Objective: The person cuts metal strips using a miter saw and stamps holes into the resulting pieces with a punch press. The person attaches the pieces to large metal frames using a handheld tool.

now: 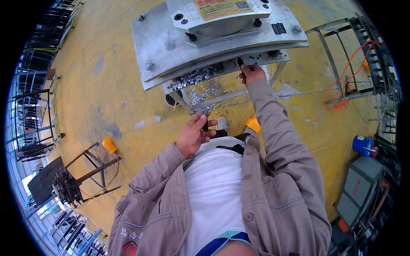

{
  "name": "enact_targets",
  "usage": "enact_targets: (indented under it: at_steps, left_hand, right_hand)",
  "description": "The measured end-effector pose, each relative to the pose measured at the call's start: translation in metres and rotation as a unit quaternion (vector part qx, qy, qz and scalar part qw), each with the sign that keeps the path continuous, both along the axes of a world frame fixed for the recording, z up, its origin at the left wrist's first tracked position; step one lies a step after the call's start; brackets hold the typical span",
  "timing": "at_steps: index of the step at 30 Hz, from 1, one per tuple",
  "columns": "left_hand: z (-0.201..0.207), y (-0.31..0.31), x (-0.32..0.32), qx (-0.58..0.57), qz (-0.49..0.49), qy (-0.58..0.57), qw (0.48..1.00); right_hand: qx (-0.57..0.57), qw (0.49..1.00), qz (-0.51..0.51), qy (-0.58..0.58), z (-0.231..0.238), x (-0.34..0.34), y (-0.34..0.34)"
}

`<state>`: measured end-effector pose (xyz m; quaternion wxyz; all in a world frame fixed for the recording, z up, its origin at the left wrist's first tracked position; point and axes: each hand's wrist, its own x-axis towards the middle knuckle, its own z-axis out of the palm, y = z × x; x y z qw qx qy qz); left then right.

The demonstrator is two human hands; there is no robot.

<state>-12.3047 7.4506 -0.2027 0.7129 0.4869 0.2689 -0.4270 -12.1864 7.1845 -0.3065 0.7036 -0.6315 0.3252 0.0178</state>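
Observation:
In front of me stands a metal punch press with a thick silver plate (162,47). My right hand (253,75) reaches to the press's front edge and pinches a small dark metal strip (240,62). The strip's far end goes under the upper plate, where it is hidden. Nearer my body, my left hand (194,133) is closed around another small dark metal strip (205,123), held upright between thumb and fingers. Two short black pieces (279,28) lie side by side on the plate's right end.
Many small round metal slugs (196,77) cover the press's lower ledge and the floor below. A yellow foot pedal (253,123) is by my feet. A metal stand (94,170) is at left; an orange hose (341,104), blue bucket (363,146) and grey box (361,187) are at right.

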Motion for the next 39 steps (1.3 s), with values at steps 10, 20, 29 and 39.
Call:
enact_targets:
  at_steps: [10, 20, 29, 39]
  left_hand:
    - [-0.006, 0.004, -0.002, 0.014, 0.041, -0.002, 0.999]
    - [-0.006, 0.001, -0.004, 0.007, 0.032, -0.001, 0.999]
    - [-0.004, -0.003, -0.003, -0.001, 0.017, -0.005, 1.000]
    - [-0.010, -0.008, -0.003, 0.002, 0.004, -0.003, 1.000]
  right_hand:
    - [0.049, 0.998, -0.038, -0.019, 0.007, 0.007, 0.012]
    - [0.056, 0.997, -0.022, -0.041, -0.005, 0.006, 0.008]
    - [0.204, 0.976, -0.055, -0.047, -0.012, -0.013, 0.008]
    - [0.243, 0.942, -0.161, -0.164, 0.019, -0.028, 0.000]
